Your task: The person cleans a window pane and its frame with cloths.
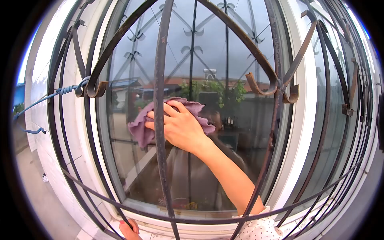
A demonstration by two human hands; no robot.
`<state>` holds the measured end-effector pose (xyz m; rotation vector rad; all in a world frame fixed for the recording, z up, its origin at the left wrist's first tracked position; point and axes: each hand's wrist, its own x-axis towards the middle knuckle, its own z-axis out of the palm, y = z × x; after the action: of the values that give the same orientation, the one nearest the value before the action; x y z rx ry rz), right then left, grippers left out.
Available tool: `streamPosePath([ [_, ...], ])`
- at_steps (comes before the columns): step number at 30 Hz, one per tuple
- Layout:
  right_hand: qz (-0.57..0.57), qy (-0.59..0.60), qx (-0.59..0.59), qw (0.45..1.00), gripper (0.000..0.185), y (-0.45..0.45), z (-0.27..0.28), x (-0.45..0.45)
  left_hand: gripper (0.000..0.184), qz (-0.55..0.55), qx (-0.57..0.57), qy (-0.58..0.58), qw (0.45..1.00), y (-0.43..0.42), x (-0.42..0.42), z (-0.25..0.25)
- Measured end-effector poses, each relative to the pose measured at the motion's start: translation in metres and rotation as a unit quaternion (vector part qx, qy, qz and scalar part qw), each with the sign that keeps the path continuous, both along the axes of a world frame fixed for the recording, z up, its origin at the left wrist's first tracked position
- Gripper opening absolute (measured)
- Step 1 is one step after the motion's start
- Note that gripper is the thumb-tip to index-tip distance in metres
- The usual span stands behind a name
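Note:
My right hand (182, 124) reaches through the window grille and presses a crumpled purple cloth (144, 126) flat against the window glass (160, 180). Its fingers are bent over the cloth, and one upright bar (160, 80) passes in front of them. At the bottom left edge, my left hand (130, 230) is closed around a dark metal bar (116, 206) of the grille, low down by the sill. Only part of that hand shows.
Dark iron bars with curled ends (290, 94) stand between me and the pane. A blue cord (60, 92) is tied to the grille at left. White window frame (294, 168) borders the glass, which reflects sky, roofs and plants. A tiled sill (188, 232) runs below.

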<state>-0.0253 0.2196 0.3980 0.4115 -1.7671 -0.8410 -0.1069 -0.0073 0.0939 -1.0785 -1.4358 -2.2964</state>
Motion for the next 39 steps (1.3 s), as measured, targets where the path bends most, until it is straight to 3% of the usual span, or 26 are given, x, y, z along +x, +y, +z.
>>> streamPosePath([
  [4,-0.034,0.015,-0.109,0.993,0.023,0.007,-0.078,0.047,0.059,0.000,-0.016,-0.008,1.000,-0.003,0.007,0.014],
  [7,-0.132,0.055,-0.274,0.951,0.020,0.015,-0.154,0.112,0.058,-0.017,-0.026,-0.006,1.000,-0.003,0.011,0.018],
  [9,-0.149,0.131,-0.506,0.840,0.021,0.016,-0.219,0.156,0.057,-0.034,-0.019,0.007,0.999,-0.002,0.011,0.017],
  [10,-0.045,0.214,-0.630,0.745,0.018,0.001,-0.253,0.177,0.056,-0.041,-0.022,-0.016,0.999,-0.004,0.012,0.017],
  [11,0.074,0.280,-0.742,0.605,0.018,-0.009,-0.287,0.197,0.054,-0.048,-0.018,-0.006,0.999,-0.003,0.008,0.011],
  [13,0.157,0.406,-0.727,0.531,0.024,-0.080,-0.289,0.215,0.054,-0.054,-0.017,0.000,0.998,-0.003,0.007,0.008],
  [14,0.112,0.445,-0.684,0.567,0.025,-0.102,-0.295,0.225,0.054,-0.055,-0.016,-0.001,0.998,-0.002,0.007,0.007],
  [15,0.191,0.445,-0.658,0.576,0.026,-0.128,-0.277,0.226,0.055,-0.051,-0.005,-0.011,0.999,0.000,0.006,0.007],
  [17,0.276,0.384,-0.552,0.687,0.030,-0.157,-0.246,0.228,0.055,-0.050,0.003,-0.018,0.999,-0.002,0.008,0.008],
  [19,0.273,0.320,-0.507,0.753,0.028,-0.162,-0.204,0.211,0.055,-0.051,-0.001,-0.049,0.998,-0.002,0.009,0.010],
  [21,0.158,0.253,-0.520,0.801,0.026,-0.158,-0.137,0.176,0.054,-0.057,0.005,-0.038,0.998,-0.003,0.013,0.015],
  [22,0.191,0.225,-0.575,0.763,0.023,-0.165,-0.100,0.153,0.053,-0.058,0.002,-0.037,0.998,-0.003,0.013,0.015],
  [25,0.288,0.252,-0.496,0.779,0.025,-0.106,-0.029,0.073,0.052,-0.062,-0.001,-0.028,0.998,-0.005,0.017,0.020],
  [27,0.178,0.314,-0.460,0.811,0.032,-0.057,0.010,0.039,0.054,-0.060,-0.006,-0.044,0.997,-0.004,0.014,0.014],
  [29,-0.097,0.368,-0.295,0.876,0.038,-0.005,0.030,0.026,0.059,-0.051,-0.012,-0.038,0.998,-0.003,0.013,0.013],
  [30,-0.151,0.411,-0.204,0.876,0.043,0.015,0.043,0.028,0.060,-0.055,-0.010,-0.042,0.998,-0.002,0.013,0.011],
  [31,-0.143,0.424,-0.194,0.873,0.043,0.021,0.065,0.033,0.061,-0.036,-0.004,-0.050,0.998,0.000,0.015,0.012],
  [33,-0.084,0.492,-0.400,0.769,0.041,0.033,0.113,0.043,0.053,-0.102,0.015,-0.078,0.992,0.004,-0.007,-0.017],
  [34,-0.116,0.495,-0.460,0.728,0.041,0.029,0.136,0.058,0.047,0.013,-0.063,-0.096,0.993,0.008,-0.001,-0.019],
  [35,-0.145,0.495,-0.518,0.683,0.041,0.025,0.158,0.074,0.038,0.288,-0.242,0.166,0.912,0.015,-0.021,-0.044],
  [36,-0.168,0.562,-0.474,0.657,0.040,0.042,0.177,0.076,0.031,0.246,-0.268,0.178,0.914,0.012,-0.026,-0.052],
  [37,-0.189,0.625,-0.425,0.627,0.039,0.060,0.196,0.075,0.034,0.323,-0.261,0.216,0.884,0.009,-0.017,-0.037],
  [39,-0.200,0.639,-0.308,0.676,0.041,0.073,0.228,0.069,0.035,0.085,-0.089,0.035,0.992,0.026,-0.038,-0.083],
])
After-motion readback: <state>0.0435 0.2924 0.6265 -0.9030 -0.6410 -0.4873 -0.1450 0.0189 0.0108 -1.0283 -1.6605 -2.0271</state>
